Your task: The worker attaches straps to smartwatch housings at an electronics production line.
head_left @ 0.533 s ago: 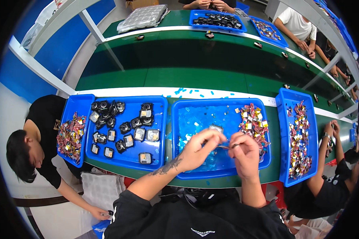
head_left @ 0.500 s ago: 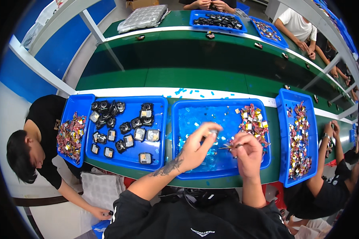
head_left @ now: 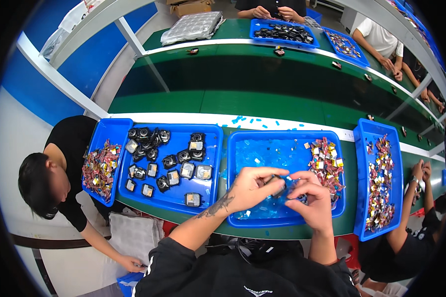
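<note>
Over the blue tray (head_left: 230,173) in front of me, both my hands meet at chest height. My left hand (head_left: 256,189) is closed on a small dark unit (head_left: 281,187), mostly hidden by the fingers. Thumb and forefinger of my right hand (head_left: 312,199) curl close beside it; what they pinch is too hidden to make out. Loose blue film pieces (head_left: 262,153) cover much of the tray floor. At its right end lies a heap of small parts (head_left: 326,166) in pink, yellow and white.
A blue tray (head_left: 210,173) on the left holds black units with round lenses (head_left: 153,137). Narrow trays of small parts stand at far left (head_left: 126,131) and right (head_left: 364,198). Behind runs a green conveyor (head_left: 243,101). Co-workers sit left, right and opposite.
My hands have come together, the right now against the unit in the left. The thin pointed thing seen at my right fingers no longer shows. The whole view has shifted slightly.
</note>
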### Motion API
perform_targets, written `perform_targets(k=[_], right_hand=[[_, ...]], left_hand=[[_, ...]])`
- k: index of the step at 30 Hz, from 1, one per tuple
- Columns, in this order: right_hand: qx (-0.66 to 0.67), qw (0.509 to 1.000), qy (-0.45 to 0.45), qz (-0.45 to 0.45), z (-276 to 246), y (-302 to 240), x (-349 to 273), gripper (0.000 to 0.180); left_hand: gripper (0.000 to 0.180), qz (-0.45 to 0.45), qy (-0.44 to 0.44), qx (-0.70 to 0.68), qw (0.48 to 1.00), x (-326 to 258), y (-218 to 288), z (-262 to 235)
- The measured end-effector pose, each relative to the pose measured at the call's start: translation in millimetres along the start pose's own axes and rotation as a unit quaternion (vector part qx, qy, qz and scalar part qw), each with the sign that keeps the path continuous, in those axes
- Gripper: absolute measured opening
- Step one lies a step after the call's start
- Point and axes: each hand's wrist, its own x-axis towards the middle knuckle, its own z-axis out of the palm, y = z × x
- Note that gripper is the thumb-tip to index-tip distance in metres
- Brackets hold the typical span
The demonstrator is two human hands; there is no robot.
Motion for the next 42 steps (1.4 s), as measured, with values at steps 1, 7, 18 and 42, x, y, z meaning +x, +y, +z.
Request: perform_targets(k=[1,7,18,42], right_hand=[[-0.029,0.999,-0.013,0.010,8.0,-5.5,5.4,0.020],[0.130,0.981,0.091,0.114,21.5,-5.6,11.1,0.014],[-0.124,0.984,0.126,-0.004,18.9,-16.6,14.0,0.018],[-0.267,0.957,0.095,-0.058,28.0,-36.7,25.6,0.011]], left_hand=[[0.029,-0.016,-0.007,0.049,0.999,-1.2,-0.9,-0.9],[0.034,0.074,0.009,-0.077,0.994,0.1,-9.0,8.3],[0.033,0.002,0.062,-0.184,0.981,2.4,-11.9,9.0],[0.040,0.044,-0.002,-0.097,0.994,-4.8,-20.4,14.6]])
